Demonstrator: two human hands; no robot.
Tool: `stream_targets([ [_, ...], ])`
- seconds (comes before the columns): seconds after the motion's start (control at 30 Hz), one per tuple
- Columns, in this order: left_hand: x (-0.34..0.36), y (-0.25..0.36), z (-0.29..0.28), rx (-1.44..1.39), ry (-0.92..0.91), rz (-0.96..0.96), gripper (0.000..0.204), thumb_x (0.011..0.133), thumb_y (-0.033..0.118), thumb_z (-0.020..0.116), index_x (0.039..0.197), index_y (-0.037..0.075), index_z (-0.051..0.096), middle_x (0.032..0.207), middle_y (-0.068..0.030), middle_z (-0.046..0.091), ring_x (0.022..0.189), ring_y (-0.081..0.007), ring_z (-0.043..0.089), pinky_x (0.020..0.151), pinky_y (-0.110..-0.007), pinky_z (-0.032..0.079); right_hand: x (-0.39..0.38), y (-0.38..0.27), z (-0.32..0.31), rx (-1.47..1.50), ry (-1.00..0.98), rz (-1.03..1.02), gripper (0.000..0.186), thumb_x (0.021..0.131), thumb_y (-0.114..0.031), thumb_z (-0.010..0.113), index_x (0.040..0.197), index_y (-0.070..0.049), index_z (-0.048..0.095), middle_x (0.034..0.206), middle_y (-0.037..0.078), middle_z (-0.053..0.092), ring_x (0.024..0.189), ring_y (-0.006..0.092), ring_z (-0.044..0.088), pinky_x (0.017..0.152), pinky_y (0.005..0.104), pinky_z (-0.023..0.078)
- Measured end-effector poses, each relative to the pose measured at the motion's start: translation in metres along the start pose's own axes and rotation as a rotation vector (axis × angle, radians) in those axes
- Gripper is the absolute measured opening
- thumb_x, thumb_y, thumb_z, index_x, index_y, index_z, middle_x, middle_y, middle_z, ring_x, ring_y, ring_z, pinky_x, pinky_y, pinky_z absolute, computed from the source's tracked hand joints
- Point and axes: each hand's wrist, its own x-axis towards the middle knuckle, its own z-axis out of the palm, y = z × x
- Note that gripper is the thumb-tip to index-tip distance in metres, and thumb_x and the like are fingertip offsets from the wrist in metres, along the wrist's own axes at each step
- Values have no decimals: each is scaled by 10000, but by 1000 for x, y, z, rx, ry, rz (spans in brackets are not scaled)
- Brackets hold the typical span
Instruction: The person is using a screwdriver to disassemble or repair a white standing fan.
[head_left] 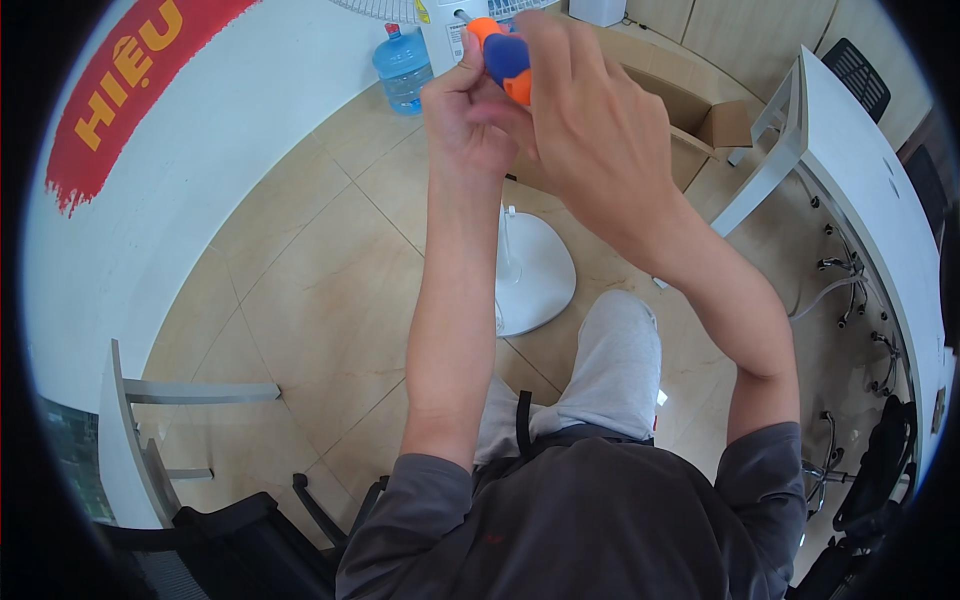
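A screwdriver (pixel 507 60) with an orange and blue handle is held up at the top of the view, its short metal shaft pointing at the white housing of a standing fan (pixel 441 40). My right hand (pixel 605 135) wraps around the handle from the right, with its fingertips partly hidden. On the other side, the thumb and fingers of my left hand (pixel 466 118) close around the front of the screwdriver, near the orange collar. Whether the tip sits in a screw is too small to tell. Below my wrists, the fan's round white base (pixel 540 275) stands on the tiled floor.
A blue water jug (pixel 403 72) stands by the wall, left of the fan. Behind my right hand lies an open cardboard box (pixel 690 110). A long white table (pixel 870 170) runs along the right. Black office chairs (pixel 250 540) and another table leg (pixel 205 392) are near me.
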Motion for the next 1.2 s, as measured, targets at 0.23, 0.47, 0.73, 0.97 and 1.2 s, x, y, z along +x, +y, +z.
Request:
stream_targets([
  [0.23,5,4,-10,-56,-168,-14,347,971,326,450,1091,5,505,935,-93,610,867,-187,602,791,-328,497,-1,6,4,-111,46,-208,238,822,-215,612,829,16,556,538,54,519,463,169,550,366,271,376],
  [0.47,-7,-8,-5,109,51,50,389,990,321,378,1183,-1,479,1028,-125,599,934,-213,603,842,-336,501,3,-5,3,-26,3,105,494,859,-446,574,607,-23,534,400,76,445,348,203,500,321,313,340],
  [0.73,0,-5,-23,-4,-121,39,338,989,250,385,1189,-14,453,1118,-127,551,1018,-228,555,893,-372,480,-10,2,-9,10,204,-157,285,762,-217,661,936,-12,566,563,67,549,404,172,535,350,296,354],
  [0.97,-1,-4,-16,76,-260,-14,396,996,335,373,1200,5,449,1090,-106,568,1005,-224,563,863,-364,487,-9,-2,-1,-81,-53,-56,222,759,-203,654,834,-6,584,483,45,497,366,160,493,340,287,335],
  [1.2,-11,-10,-4,29,-102,25,357,993,285,354,1188,9,470,1104,-119,567,1003,-243,565,851,-365,495,-8,0,-6,-5,-12,85,303,806,-299,631,667,-32,592,424,49,445,366,179,485,336,298,341],
])
